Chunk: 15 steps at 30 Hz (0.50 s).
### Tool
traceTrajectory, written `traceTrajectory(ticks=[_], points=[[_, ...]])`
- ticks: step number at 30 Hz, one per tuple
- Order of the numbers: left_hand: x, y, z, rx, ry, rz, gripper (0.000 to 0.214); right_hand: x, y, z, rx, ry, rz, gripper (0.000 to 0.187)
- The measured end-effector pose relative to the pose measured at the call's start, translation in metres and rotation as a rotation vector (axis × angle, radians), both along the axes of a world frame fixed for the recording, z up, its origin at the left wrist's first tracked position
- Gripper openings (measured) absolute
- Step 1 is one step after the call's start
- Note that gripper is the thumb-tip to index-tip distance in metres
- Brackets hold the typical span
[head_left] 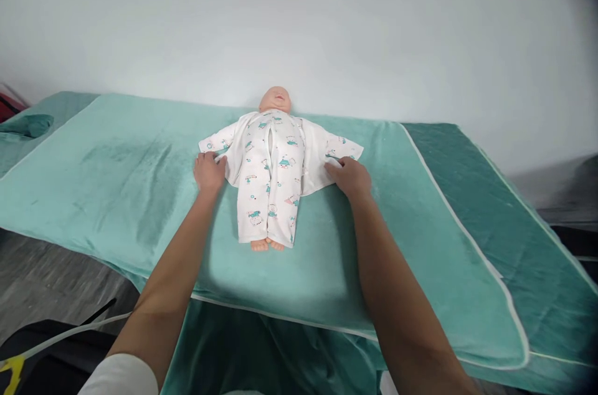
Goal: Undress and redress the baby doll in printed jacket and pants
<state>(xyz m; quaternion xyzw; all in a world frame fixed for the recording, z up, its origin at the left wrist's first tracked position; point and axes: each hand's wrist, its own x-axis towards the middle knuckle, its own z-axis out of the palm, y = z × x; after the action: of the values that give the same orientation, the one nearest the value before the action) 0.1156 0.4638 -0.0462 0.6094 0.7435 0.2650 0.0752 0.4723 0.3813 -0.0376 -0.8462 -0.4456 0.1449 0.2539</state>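
Observation:
A baby doll (pixel 275 98) lies on its back on a light green cover, head towards the wall and bare feet (pixel 267 245) towards me. White baby clothes (pixel 268 177) with a teal print cover its body and legs. A narrow gap runs down the front, and both sleeves spread sideways. My left hand (pixel 210 172) is closed on the cloth edge below the left sleeve (pixel 219 138). On the other side, my right hand (pixel 349 177) pinches the white cloth below the right sleeve (pixel 343 146). Any doll hands are hidden in the sleeves.
The light green cover (pixel 116 177) with pale piping lies over a darker green bed (pixel 471 177) against a white wall (pixel 299 27). A face-hole opening (pixel 32 126) is at the far left. A black object (pixel 51 351) and a pale cable (pixel 70 331) are at lower left.

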Motion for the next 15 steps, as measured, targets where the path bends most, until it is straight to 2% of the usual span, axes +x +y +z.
traceTrajectory(ticks=[2, 4, 6, 8, 10, 13, 15], points=[[0.0, 0.001, -0.001, -0.014, 0.009, -0.018, 0.02, -0.001, 0.005, 0.002, 0.15, 0.164, 0.018, 0.02], [-0.001, 0.001, -0.002, -0.01, 0.001, -0.027, 0.014, -0.01, 0.012, 0.009, 0.384, 0.398, 0.01, 0.021], [-0.002, 0.001, -0.004, 0.003, -0.032, -0.024, 0.012, -0.029, 0.016, 0.024, 0.608, 0.565, 0.042, 0.024], [-0.003, 0.001, -0.006, 0.019, -0.091, -0.008, 0.011, -0.052, 0.015, 0.047, 0.736, 0.599, 0.165, 0.024], [-0.005, 0.001, -0.008, 0.043, -0.159, 0.018, 0.011, -0.071, 0.007, 0.073, 0.709, 0.56, 0.391, 0.018], [-0.007, 0.001, -0.009, 0.085, -0.235, 0.049, 0.01, -0.083, -0.012, 0.101, 0.295, 0.464, 0.822, 0.011], [-0.007, 0.0, -0.01, 0.115, -0.284, 0.051, 0.008, -0.081, -0.018, 0.108, 0.133, 0.506, 0.928, 0.011]])
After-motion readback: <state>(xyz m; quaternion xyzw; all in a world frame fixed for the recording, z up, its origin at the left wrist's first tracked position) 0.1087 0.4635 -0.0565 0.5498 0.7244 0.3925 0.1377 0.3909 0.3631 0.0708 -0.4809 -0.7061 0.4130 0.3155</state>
